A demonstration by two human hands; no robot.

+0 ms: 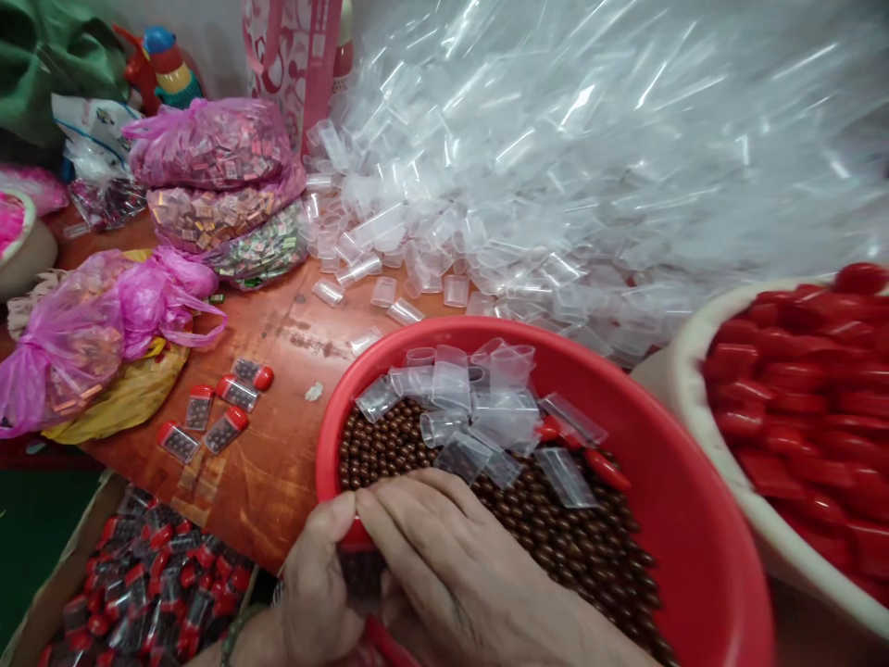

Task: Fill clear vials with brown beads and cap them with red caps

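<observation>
At the near rim of the red basin (pixel 746 574), my left hand (pixel 312 579) and my right hand (pixel 444 556) are closed together around a small transparent tube (pixel 362 576). Dark contents show through its wall, and a red cap (pixel 356 534) sits at its upper end under my thumb and fingertips. My fingers hide much of the tube. Brown candy balls (pixel 542 528) fill the bottom of the basin. On top of them lie several empty transparent tubes (pixel 451 380) and a few red caps (pixel 607 470).
Several filled, red-capped tubes (pixel 236 393) lie on the wooden table (pixel 278 324). A box (pixel 62 565) below holds many more. Loose transparent tubes (pixel 431 232) pile up behind the basin. A white tub (pixel 694 371) of red caps stands right; pink bags (pixel 215 148) sit back left.
</observation>
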